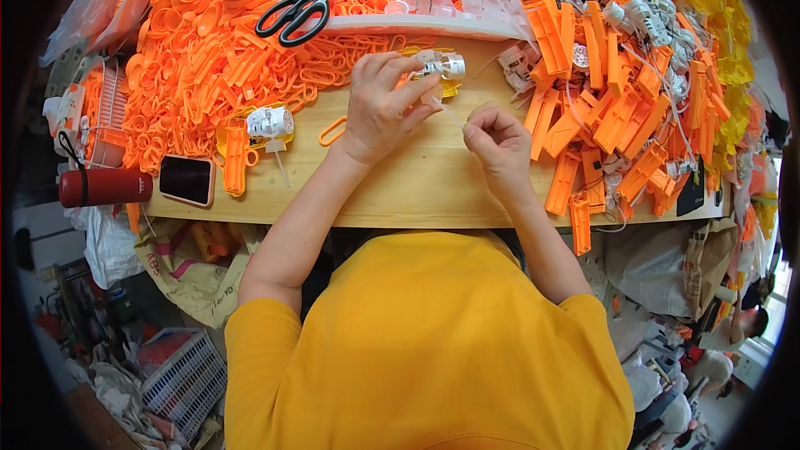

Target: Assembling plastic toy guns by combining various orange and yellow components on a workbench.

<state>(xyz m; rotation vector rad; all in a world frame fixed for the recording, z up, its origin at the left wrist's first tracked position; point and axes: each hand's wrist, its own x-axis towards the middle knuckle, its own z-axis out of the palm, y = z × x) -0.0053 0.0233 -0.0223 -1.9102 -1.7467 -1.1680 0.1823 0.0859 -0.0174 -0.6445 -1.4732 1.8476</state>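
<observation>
My left hand (382, 104) is closed around the near side of a white mechanism (442, 64), which sits in a yellow plastic shell; its fingers hide part of it. A thin translucent tube (451, 113) runs from those fingertips toward my right hand (502, 143). Thumb and forefinger of the right hand pinch the tube's near end. Left of my forearm lies a similar white mechanism (271, 122) in a yellow shell, with a thin tube hanging from it, beside an orange plastic housing (237, 158). A single orange loop (332, 131) rests close to my left wrist.
Small orange parts (200, 58) heap at left, with black scissors (300, 15) beyond. Orange housings and wired white mechanisms (617, 92) pile at right. A white tray (417, 27) holds clear cups. A phone (187, 179) and red flask (105, 187) lie near the left edge.
</observation>
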